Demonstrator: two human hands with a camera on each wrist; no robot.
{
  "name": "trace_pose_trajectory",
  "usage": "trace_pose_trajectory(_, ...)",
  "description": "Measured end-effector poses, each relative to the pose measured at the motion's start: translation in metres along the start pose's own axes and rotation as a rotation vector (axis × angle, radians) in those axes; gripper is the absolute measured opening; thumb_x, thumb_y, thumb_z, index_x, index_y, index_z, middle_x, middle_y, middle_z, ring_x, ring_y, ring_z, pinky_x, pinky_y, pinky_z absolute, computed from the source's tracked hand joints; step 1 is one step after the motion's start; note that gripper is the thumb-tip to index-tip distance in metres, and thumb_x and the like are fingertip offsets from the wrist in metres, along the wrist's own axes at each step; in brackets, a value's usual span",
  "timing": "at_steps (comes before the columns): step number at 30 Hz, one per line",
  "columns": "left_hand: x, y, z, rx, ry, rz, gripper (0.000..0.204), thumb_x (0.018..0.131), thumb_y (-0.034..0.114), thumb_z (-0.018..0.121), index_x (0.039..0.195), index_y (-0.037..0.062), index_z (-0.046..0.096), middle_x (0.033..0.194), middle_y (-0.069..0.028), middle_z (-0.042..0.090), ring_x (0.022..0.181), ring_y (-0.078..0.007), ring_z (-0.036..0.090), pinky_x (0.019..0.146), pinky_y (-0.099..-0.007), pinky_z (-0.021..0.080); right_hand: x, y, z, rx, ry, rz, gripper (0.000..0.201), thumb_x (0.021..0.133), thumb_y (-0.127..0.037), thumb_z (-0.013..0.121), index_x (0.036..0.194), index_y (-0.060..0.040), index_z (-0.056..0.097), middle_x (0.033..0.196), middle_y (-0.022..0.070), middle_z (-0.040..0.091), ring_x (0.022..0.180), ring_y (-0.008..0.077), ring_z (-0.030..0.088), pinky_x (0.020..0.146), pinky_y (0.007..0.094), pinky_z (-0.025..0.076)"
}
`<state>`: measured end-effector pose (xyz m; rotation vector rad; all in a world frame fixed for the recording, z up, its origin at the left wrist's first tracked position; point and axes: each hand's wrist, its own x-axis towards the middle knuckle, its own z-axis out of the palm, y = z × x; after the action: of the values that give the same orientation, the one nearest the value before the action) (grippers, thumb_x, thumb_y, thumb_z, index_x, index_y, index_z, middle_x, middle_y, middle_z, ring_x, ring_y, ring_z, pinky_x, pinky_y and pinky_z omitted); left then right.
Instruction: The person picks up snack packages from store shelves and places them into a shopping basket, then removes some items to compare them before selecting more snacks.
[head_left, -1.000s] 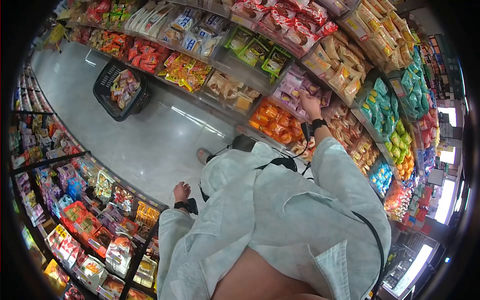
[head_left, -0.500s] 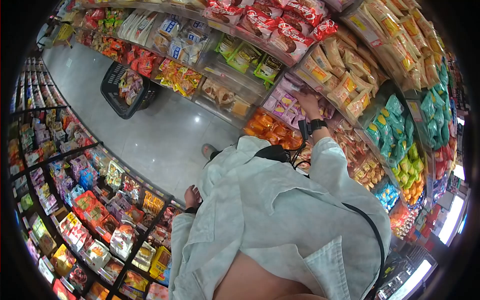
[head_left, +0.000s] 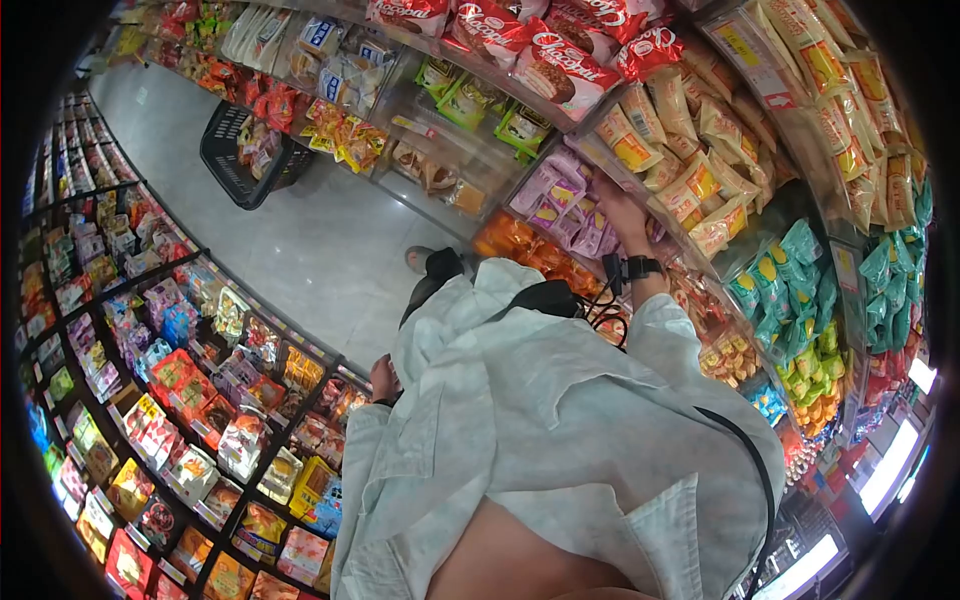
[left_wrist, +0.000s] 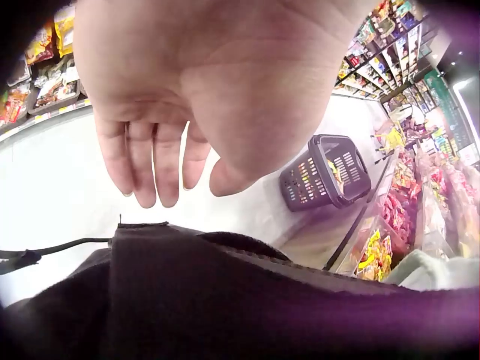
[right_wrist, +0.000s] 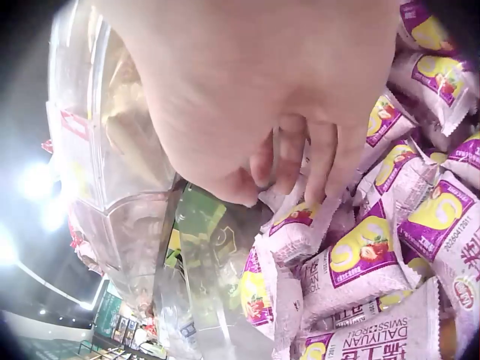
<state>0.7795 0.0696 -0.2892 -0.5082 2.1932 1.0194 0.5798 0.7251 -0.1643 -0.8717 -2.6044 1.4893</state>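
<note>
My right hand [right_wrist: 277, 105] reaches into a clear bin of small purple-and-white wrapped Swiss rolls [right_wrist: 360, 262]. Its curled fingers pinch one wrapped Swiss roll [right_wrist: 296, 229] near the bin's side wall, the fingertips over its upper end. In the head view the same hand [head_left: 622, 212] is partly under the shelf above, its fingers hidden. My left hand [left_wrist: 210, 90] hangs at my side over the aisle floor, fingers loosely bent and holding nothing; the head view shows only part of it [head_left: 382, 378] beside the sleeve.
A dark shopping basket [head_left: 250, 165] with packaged snacks stands on the aisle floor [head_left: 270, 260]. Shelves of long bread packs [head_left: 690, 140], red chocolate-pie bags [head_left: 560, 65] and orange packs [head_left: 540, 255] surround the bin. Across the aisle runs a low rack of boxed snacks [head_left: 200, 400].
My right hand has moved deeper into the Swiss roll bin, its fingers now out of sight in the head view. My body has shifted closer to the shelf; the left hand has drawn nearer the sleeve.
</note>
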Motion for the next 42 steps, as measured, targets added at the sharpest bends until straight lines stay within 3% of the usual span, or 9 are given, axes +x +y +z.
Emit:
trace_pose_trajectory(5, 0.031, 0.029, 0.024, -0.471, 0.137, 0.065, 0.022, 0.097, 0.027, 0.061, 0.104, 0.0061, 0.066, 0.078, 0.0013, 0.063, 0.063, -0.0094, 0.057, 0.052, -0.0279, 0.043, 0.0, -0.015, 0.001, 0.002, -0.052, 0.011, 0.034, 0.098, -0.033, 0.066, 0.115, -0.003, 0.07, 0.109, 0.0084, 0.075, 0.098, 0.022, 0.071, 0.086, 0.0352, 0.054)
trace_pose_trajectory(9, 0.02, 0.065, -0.001, -0.473, 0.133, 0.014, 0.021, 0.098, 0.026, 0.063, 0.105, 0.0068, 0.065, 0.076, 0.0037, 0.059, 0.062, -0.0073, 0.053, 0.055, -0.0252, 0.043, 0.001, -0.009, 0.011, 0.067, -0.151, 0.02, 0.032, 0.096, -0.032, 0.072, 0.112, -0.0041, 0.071, 0.109, 0.0041, 0.075, 0.094, 0.017, 0.07, 0.083, 0.0328, 0.053)
trace_pose_trajectory(11, 0.013, 0.093, -0.019, -0.719, 0.108, -0.405, 0.024, 0.098, 0.027, 0.064, 0.112, 0.0078, 0.062, 0.079, 0.0036, 0.059, 0.062, -0.0077, 0.053, 0.057, -0.0263, 0.046, -0.006, -0.029, 0.013, -0.013, -0.225, 0.0, 0.027, 0.09, -0.027, 0.078, 0.108, -0.0065, 0.073, 0.107, 0.0071, 0.076, 0.092, 0.0186, 0.071, 0.082, 0.0344, 0.054)
trace_pose_trajectory(17, 0.006, 0.08, -0.031, -0.739, 0.155, -0.51, 0.03, 0.096, 0.029, 0.064, 0.118, 0.009, 0.06, 0.095, -0.0031, 0.067, 0.079, -0.0144, 0.063, 0.07, -0.0312, 0.052, -0.009, -0.039, 0.029, -0.267, -0.009, -0.269, 0.019, 0.085, -0.019, 0.077, 0.101, -0.0086, 0.076, 0.1, 0.0124, 0.075, 0.088, 0.0278, 0.071, 0.08, 0.0372, 0.055)
trace_pose_trajectory(21, 0.006, 0.048, -0.045, -0.742, 0.146, -0.53, 0.032, 0.095, 0.031, 0.063, 0.119, 0.0096, 0.06, 0.104, -0.0066, 0.069, 0.092, -0.0198, 0.066, 0.081, -0.0365, 0.053, -0.021, -0.076, 0.048, -0.358, 0.062, -0.244, 0.018, 0.088, -0.019, 0.074, 0.101, -0.0071, 0.075, 0.092, 0.0126, 0.075, 0.084, 0.0243, 0.072, 0.077, 0.0357, 0.055)
trace_pose_trajectory(25, 0.012, -0.001, -0.067, -0.873, 0.141, -0.528, 0.034, 0.095, 0.031, 0.062, 0.121, 0.0099, 0.059, 0.107, -0.0085, 0.068, 0.094, -0.0222, 0.066, 0.084, -0.0382, 0.053, -0.04, -0.121, 0.085, -0.254, -0.306, -0.194, 0.022, 0.094, -0.024, 0.07, 0.1, -0.0026, 0.073, 0.08, 0.0087, 0.072, 0.074, 0.0162, 0.068, 0.071, 0.0314, 0.053)
trace_pose_trajectory(28, 0.014, -0.053, -0.081, -0.963, 0.179, -0.555, 0.035, 0.094, 0.031, 0.063, 0.122, 0.0102, 0.058, 0.106, -0.0083, 0.069, 0.093, -0.0229, 0.067, 0.086, -0.0388, 0.054, -0.067, -0.177, 0.135, -0.341, -0.372, -0.281, 0.025, 0.095, -0.025, 0.071, 0.102, -0.0012, 0.073, 0.081, 0.0082, 0.073, 0.075, 0.0152, 0.069, 0.072, 0.0311, 0.054)
trace_pose_trajectory(35, 0.005, -0.168, -0.103, -1.232, 0.223, -0.713, 0.035, 0.096, 0.03, 0.059, 0.123, 0.0082, 0.058, 0.101, -0.0084, 0.07, 0.077, -0.0197, 0.069, 0.066, -0.0349, 0.056, -0.085, -0.278, 0.273, -0.304, -0.577, -0.407, 0.021, 0.096, -0.019, 0.07, 0.109, -0.0024, 0.073, 0.087, 0.0074, 0.074, 0.082, 0.0153, 0.071, 0.078, 0.0308, 0.056)
trace_pose_trajectory(42, 0.018, -0.198, -0.128, -1.366, 0.26, -0.742, 0.034, 0.097, 0.028, 0.056, 0.122, 0.0044, 0.058, 0.098, -0.0099, 0.071, 0.07, -0.0201, 0.068, 0.057, -0.0335, 0.055, -0.089, -0.339, 0.37, -0.365, -0.788, -0.429, 0.028, 0.094, -0.02, 0.071, 0.117, -0.0038, 0.069, 0.094, 0.0072, 0.073, 0.085, 0.0156, 0.069, 0.08, 0.0316, 0.055)
